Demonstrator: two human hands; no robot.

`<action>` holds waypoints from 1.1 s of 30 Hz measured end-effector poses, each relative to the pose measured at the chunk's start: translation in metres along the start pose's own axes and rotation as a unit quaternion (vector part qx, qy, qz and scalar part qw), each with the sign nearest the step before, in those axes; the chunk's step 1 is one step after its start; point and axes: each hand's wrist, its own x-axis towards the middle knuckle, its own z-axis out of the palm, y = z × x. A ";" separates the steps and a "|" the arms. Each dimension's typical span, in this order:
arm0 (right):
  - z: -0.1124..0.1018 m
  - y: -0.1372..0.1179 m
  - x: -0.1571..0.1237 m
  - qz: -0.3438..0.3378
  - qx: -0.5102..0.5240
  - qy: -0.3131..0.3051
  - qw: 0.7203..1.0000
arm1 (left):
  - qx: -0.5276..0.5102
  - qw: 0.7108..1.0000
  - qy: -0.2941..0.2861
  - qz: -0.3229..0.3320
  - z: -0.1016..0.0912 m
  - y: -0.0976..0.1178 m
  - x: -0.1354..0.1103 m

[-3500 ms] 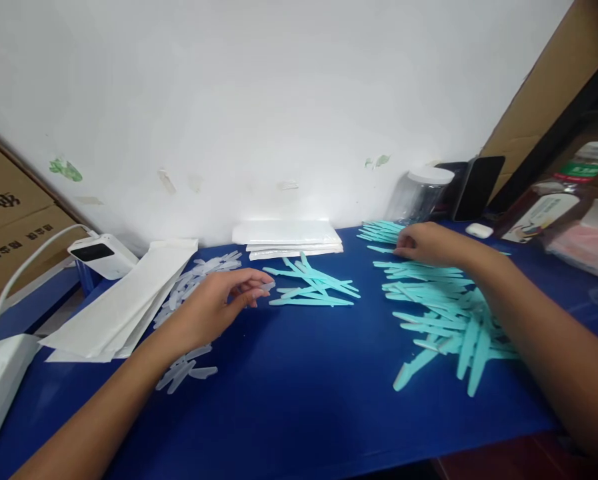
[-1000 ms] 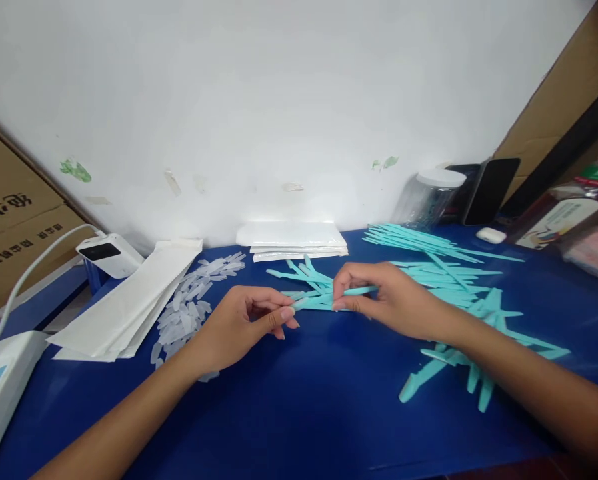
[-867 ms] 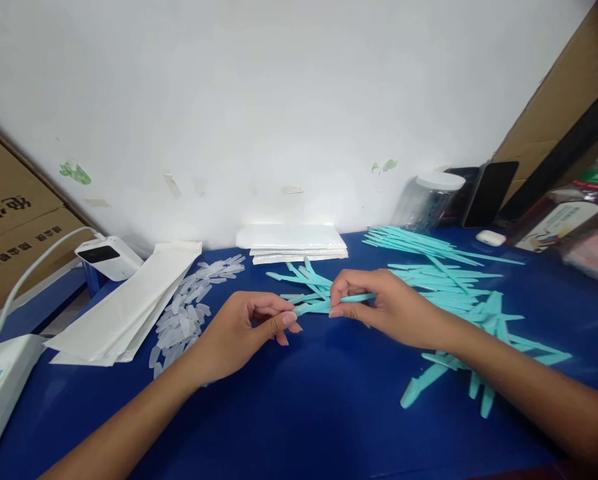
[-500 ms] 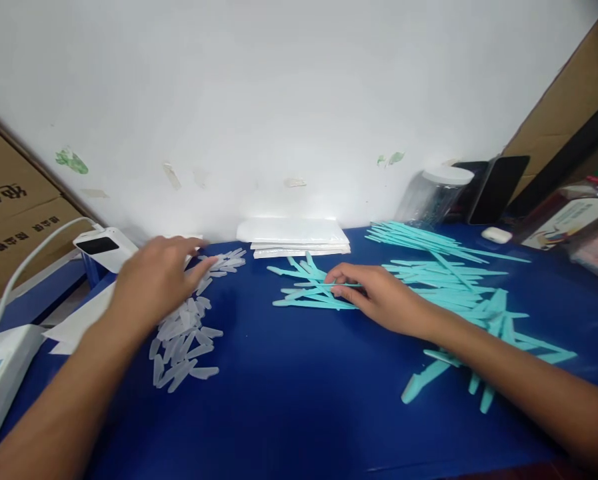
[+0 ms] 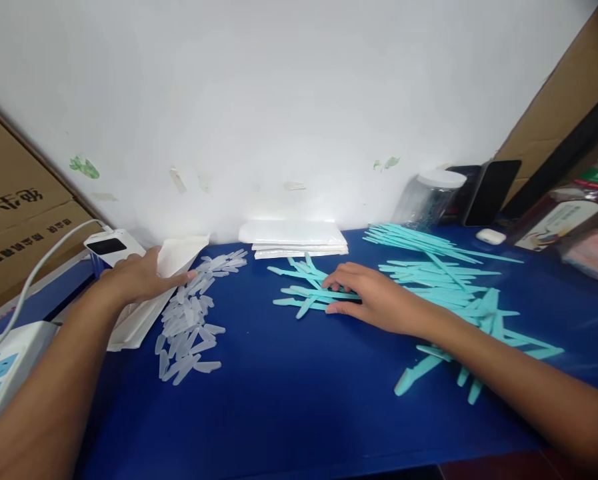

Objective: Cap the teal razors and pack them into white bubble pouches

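My left hand lies over white folded paper at the left, thumb stretched out to the edge of a pile of small translucent plastic blade covers. Its fingers are apart and nothing shows between them. Over a small heap of teal eyebrow razors in the middle is my right hand, its fingers bent and its thumb apart from them. The razors run beneath its fingertips; none is plainly gripped. Under and beyond my right forearm spreads a larger pile of teal razors.
White flat packets are stacked against the wall. At the back right stand a clear jar, a dark phone and a bottle. A white device with a cable and a power strip flank the left side.
My right hand has loosened its pinch on a teal razor, which now lies among the heap. The left hand has moved left and down, onto the white paper, off the covers' far end.
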 end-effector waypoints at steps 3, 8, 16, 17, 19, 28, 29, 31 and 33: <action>0.000 -0.002 -0.001 0.008 0.002 0.004 1.000 | -0.001 0.998 -0.055 -0.043 -0.005 0.003 -0.001; 0.000 -0.008 -0.003 0.012 0.000 -0.014 1.000 | 0.011 0.996 -0.049 -0.070 -0.009 0.012 -0.004; -0.004 -0.011 -0.003 -0.014 -0.038 -0.001 0.999 | 0.032 0.997 0.009 -0.064 -0.025 0.031 -0.019; -0.004 -0.011 -0.003 -0.022 -0.048 0.000 0.999 | 0.033 0.997 0.027 -0.059 -0.027 0.035 -0.023; -0.003 -0.010 -0.003 -0.031 -0.060 -0.001 0.998 | 0.022 0.996 0.066 -0.047 -0.030 0.046 -0.033; -0.001 -0.014 -0.006 -0.021 -0.038 -0.039 0.998 | -0.035 0.971 0.218 0.095 -0.015 0.111 -0.074; -0.001 -0.015 -0.006 -0.017 -0.034 -0.047 0.998 | -0.039 0.967 0.224 0.112 -0.011 0.115 -0.075; -0.001 -0.017 -0.007 -0.010 -0.027 -0.058 0.998 | -0.040 0.960 0.236 0.147 -0.005 0.120 -0.076; -0.002 -0.018 -0.009 -0.002 -0.019 -0.063 0.998 | -0.035 0.951 0.251 0.180 0.000 0.122 -0.075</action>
